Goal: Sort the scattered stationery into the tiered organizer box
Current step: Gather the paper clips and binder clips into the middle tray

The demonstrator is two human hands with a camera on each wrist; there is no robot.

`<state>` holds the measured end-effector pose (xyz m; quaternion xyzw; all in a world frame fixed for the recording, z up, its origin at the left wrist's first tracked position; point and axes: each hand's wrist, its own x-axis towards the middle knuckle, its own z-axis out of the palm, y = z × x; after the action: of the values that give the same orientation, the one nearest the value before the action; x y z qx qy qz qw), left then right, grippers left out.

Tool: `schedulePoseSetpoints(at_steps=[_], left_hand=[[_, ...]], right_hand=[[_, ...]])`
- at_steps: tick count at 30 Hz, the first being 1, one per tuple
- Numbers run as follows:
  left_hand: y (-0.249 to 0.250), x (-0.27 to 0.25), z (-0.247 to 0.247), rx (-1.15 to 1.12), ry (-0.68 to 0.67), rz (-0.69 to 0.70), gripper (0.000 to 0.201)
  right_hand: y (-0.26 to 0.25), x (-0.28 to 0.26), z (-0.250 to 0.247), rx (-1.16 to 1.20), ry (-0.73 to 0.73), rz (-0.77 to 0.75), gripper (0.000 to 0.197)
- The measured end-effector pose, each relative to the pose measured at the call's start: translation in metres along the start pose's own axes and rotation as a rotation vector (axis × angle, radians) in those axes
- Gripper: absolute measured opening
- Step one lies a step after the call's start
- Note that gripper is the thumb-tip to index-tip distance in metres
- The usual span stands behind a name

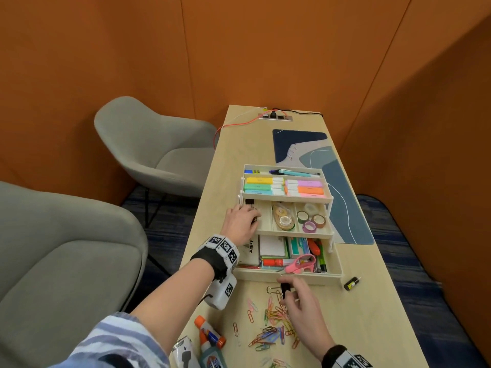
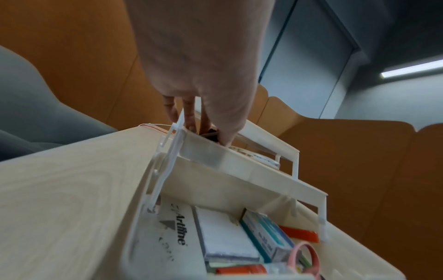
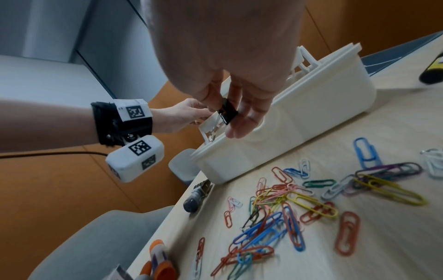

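The right hand (image 1: 305,309) pinched a black binder clip (image 3: 227,111), its wire handles pointing toward the organizer box (image 1: 336,272). The left hand (image 1: 240,224) reached into the box's middle tier with curled fingers; whether they held anything could not be told.

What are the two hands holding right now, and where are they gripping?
The right hand pinches a black binder clip by its black body. The left hand reaches into the middle tray; whether it grips anything cannot be told.

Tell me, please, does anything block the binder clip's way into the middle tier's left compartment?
Yes: the left hand reaches into that compartment, covering part of it. The right hand pinches the binder clip before the organizer.
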<state>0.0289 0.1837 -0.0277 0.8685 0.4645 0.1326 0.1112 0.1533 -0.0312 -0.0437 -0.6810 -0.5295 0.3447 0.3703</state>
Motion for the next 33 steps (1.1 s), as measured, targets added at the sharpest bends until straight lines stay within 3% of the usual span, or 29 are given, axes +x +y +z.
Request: schedulePoseSetpoints(at_steps=[5,10,15,22,26,33], left_hand=[[-0.002,0.004,-0.002,-0.175,0.088,-0.016,0.009],[-0.001,0.006,-0.004,-0.315,0.168,-0.067,0.019],[0.001,0.001,0.001,-0.383,0.146,-0.128,0.029],[-0.012,-0.023,0.003,-0.409,0.116,-0.053,0.041],[-0.022,-0.030,0.004,-0.354,0.145,-0.059,0.047],[-0.019,-0.039,0.014,-0.127,0.166,0.032,0.031]], right_hand=[[-0.003,0.001,-0.001,0.009,-0.009,0.008,0.040],[0.001,0.000,-0.001,0.026,-0.001,0.043,0.035],[-0.005,0.004,-0.006,0.119,0.031,0.062,0.035],[-0.036,0.061,-0.026,0.163,0.178,-0.020,0.027],[-0.059,0.108,-0.023,0.042,0.217,-0.114,0.017],[-0.070,0.168,0.013,-0.431,0.095,-0.304,0.016]])
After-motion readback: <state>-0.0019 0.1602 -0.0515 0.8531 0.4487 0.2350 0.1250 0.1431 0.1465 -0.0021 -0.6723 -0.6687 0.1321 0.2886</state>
